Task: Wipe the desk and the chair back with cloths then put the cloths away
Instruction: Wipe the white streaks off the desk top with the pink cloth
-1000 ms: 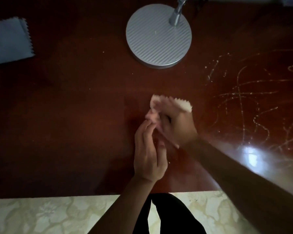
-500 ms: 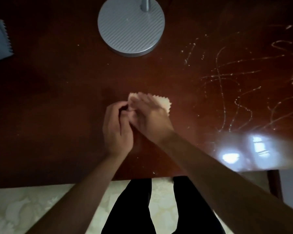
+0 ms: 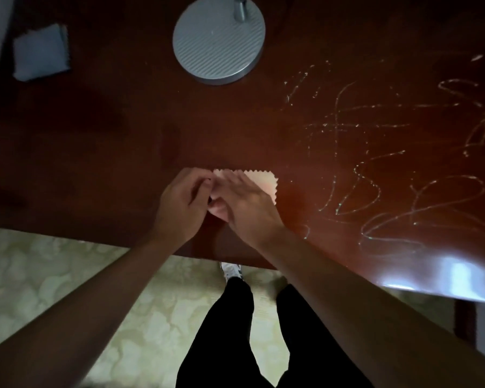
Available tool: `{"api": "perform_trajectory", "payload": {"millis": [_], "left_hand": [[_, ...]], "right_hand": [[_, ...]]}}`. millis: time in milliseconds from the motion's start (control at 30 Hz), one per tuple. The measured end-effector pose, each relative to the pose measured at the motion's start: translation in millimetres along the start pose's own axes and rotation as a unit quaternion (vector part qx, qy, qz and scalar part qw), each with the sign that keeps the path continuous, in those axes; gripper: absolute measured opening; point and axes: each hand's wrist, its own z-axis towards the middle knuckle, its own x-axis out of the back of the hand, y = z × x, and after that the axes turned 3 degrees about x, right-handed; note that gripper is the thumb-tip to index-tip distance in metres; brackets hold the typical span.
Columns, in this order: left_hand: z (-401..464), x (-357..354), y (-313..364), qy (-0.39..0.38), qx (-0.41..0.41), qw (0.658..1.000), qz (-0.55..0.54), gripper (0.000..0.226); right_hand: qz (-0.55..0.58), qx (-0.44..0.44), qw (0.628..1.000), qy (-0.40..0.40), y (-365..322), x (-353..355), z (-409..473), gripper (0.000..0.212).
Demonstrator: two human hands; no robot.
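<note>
A small pink cloth (image 3: 263, 182) with zigzag edges lies on the dark red-brown desk (image 3: 109, 152), near its front edge. My right hand (image 3: 244, 204) lies flat on the cloth with straight fingers and covers most of it. My left hand (image 3: 179, 204) is at the cloth's left edge, its fingers curled and pinching that edge. A blue-grey cloth (image 3: 41, 53) lies folded at the desk's far left corner. White scribbled streaks (image 3: 389, 163) cover the desk's right half.
A round silver lamp base (image 3: 219, 40) stands at the back middle of the desk. Below the desk's front edge are a pale patterned floor (image 3: 67, 270), my black trouser legs and a white shoe. A dark wooden leg (image 3: 465, 323) shows at lower right.
The pink cloth went from bunched in my right hand to spread flat on the desk. My left hand moved up to its left edge. The view shifted toward the desk's front.
</note>
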Motion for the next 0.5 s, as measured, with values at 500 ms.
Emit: {"api": "perform_trajectory", "payload": {"millis": [500], "left_hand": [[-17.4, -105.2, 38.4, 0.007, -0.083, 0.994, 0.076, 0.038]], "right_hand": [[-0.233, -0.225, 0.944, 0.062, 88.1, 72.1, -70.3, 0.040]]}}
